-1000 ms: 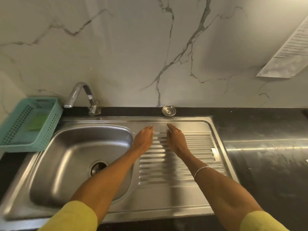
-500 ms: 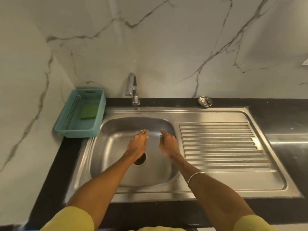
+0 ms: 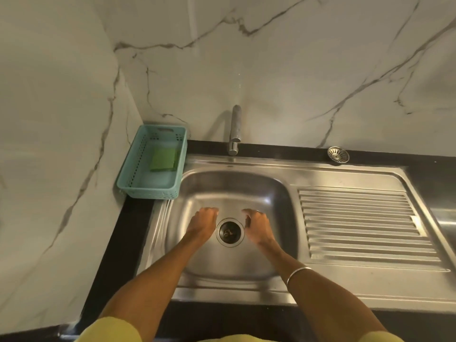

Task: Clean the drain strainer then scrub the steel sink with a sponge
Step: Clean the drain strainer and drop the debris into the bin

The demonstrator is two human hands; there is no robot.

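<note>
A steel sink (image 3: 246, 183) is sitting in a black counter (image 3: 116, 233) under marble walls (image 3: 283, 58). Left hand (image 3: 201, 222) and right hand (image 3: 257, 223) are hanging loosely curled, empty, flanking the drain (image 3: 230, 232). The strainer (image 3: 338, 155) is lying behind the drainboard (image 3: 362, 223); the sponge (image 3: 164, 159) is lying in a basket (image 3: 148, 192).

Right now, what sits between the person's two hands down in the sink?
In the head view, the round drain opening lies between the left hand and right hand, on the sink floor. Both hands hold nothing.
</note>
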